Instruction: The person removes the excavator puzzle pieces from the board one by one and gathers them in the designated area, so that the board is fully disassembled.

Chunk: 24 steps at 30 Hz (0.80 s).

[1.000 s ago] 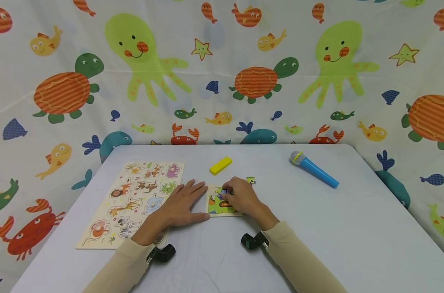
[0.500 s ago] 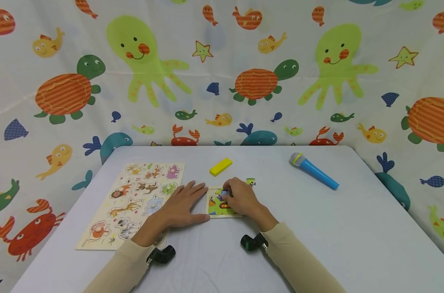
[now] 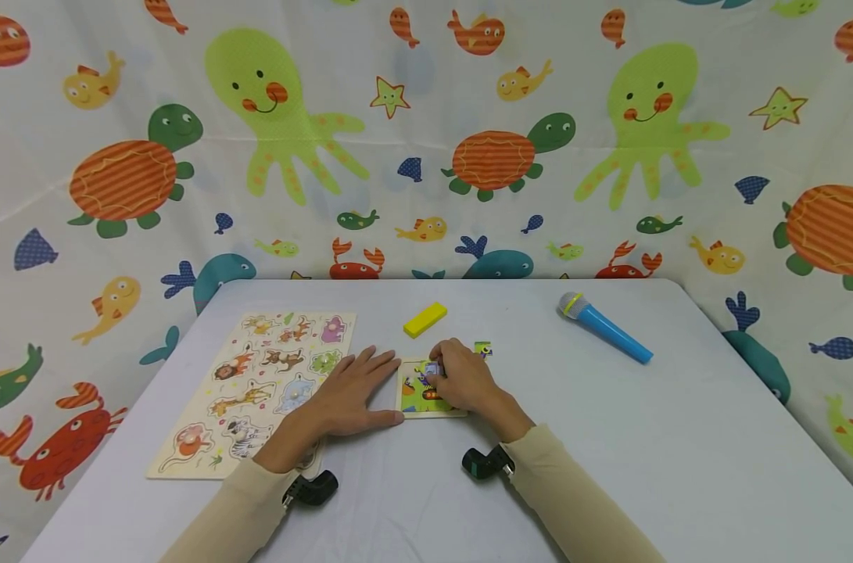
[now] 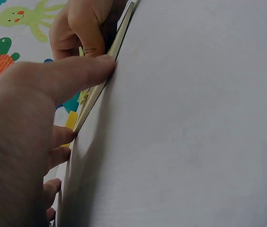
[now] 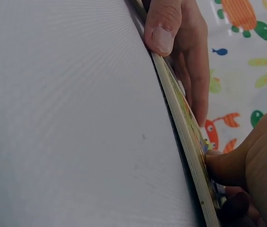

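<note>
A small jigsaw puzzle (image 3: 415, 400) in a pale wooden frame lies on the table, with a printed scene on green. At its left side my left hand (image 3: 352, 395) is spread palm down. In the right wrist view the thumb (image 5: 163, 38) touches the frame's near corner. My right hand (image 3: 464, 375) curls over the right half of the puzzle, thumb and fingers around a blue-printed puzzle piece (image 3: 433, 367). That hand hides much of the piece and the far right corner. A loose green puzzle piece (image 3: 482, 349) lies just beyond the right hand.
A large animal peg board (image 3: 257, 391) lies at the left, partly under the left hand and forearm. A yellow block (image 3: 424, 320) sits behind the puzzle. Farther right is a blue toy microphone (image 3: 605, 328). A sea-animal patterned cloth (image 3: 426, 141) hangs behind the table.
</note>
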Motion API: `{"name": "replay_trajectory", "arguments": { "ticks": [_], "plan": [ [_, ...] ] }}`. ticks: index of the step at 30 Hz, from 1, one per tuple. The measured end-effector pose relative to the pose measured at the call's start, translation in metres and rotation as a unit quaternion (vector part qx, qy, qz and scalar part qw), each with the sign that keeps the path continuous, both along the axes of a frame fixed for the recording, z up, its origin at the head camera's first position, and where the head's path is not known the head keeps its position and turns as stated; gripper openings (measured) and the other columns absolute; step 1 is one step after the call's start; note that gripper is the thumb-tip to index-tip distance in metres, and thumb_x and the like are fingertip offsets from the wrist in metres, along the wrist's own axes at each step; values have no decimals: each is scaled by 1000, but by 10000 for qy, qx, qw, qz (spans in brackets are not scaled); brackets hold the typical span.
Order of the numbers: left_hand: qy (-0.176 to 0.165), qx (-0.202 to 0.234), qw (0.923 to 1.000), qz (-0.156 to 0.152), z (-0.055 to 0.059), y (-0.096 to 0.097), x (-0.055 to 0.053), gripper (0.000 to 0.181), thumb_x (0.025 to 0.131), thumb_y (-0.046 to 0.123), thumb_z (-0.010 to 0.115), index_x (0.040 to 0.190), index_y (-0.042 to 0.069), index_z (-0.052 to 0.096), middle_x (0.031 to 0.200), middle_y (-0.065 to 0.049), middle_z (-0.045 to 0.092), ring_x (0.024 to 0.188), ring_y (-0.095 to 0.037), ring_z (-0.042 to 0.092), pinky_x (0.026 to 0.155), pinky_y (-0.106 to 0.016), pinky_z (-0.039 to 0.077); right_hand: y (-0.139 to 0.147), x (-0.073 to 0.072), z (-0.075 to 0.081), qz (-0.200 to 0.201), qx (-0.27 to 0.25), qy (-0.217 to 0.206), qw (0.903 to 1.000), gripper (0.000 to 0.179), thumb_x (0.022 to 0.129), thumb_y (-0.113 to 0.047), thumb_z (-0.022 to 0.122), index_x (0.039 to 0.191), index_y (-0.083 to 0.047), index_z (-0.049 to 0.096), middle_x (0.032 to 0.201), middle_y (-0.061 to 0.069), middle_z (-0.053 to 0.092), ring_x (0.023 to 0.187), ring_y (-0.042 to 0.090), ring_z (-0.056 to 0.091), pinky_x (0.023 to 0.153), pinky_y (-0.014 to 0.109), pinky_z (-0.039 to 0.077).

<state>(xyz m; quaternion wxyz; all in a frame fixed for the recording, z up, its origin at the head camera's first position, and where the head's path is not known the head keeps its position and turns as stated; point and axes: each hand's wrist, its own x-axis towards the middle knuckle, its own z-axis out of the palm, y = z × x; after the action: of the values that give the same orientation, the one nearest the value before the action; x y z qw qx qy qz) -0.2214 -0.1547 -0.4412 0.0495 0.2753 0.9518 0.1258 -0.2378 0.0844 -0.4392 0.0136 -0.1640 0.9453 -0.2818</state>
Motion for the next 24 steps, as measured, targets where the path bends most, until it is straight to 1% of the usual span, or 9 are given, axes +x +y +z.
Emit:
{"name": "replay_trajectory", "arguments": {
  "ticks": [8, 14, 20, 24],
  "plan": [
    [8, 89, 10000, -20, 2, -1, 1, 93, 85, 71, 61, 159, 20, 36, 167, 0, 29, 156, -31, 15, 124, -55, 13, 0, 0, 0, 10, -203, 67, 9998, 33, 95, -23, 73, 121, -9, 58, 98, 1, 53, 88, 17, 51, 79, 33, 44],
    [1, 108, 9999, -32, 2, -1, 2, 94, 85, 73, 60, 159, 20, 36, 167, 0, 29, 156, -32, 16, 124, -56, 14, 1, 0, -3, -7, -518, 126, 9986, 30, 94, -21, 75, 117, -12, 57, 96, 1, 57, 85, 17, 53, 78, 33, 46],
    [30, 108, 9999, -37, 1, -1, 1, 93, 85, 72, 60, 159, 20, 36, 166, 0, 29, 156, -32, 16, 124, -56, 13, 2, 1, -3, -163, -892, -65, 9959, 25, 96, -18, 72, 118, -13, 60, 96, 1, 60, 86, 17, 55, 81, 33, 48],
    [24, 99, 9999, -45, 1, -1, 1, 93, 85, 72, 60, 160, 21, 36, 167, 1, 29, 156, -31, 16, 124, -56, 13, 3, 2, -1, -199, -1118, -148, 9934, 16, 99, -17, 68, 113, -12, 63, 91, 0, 60, 84, 17, 55, 78, 32, 48]
  ]
}}
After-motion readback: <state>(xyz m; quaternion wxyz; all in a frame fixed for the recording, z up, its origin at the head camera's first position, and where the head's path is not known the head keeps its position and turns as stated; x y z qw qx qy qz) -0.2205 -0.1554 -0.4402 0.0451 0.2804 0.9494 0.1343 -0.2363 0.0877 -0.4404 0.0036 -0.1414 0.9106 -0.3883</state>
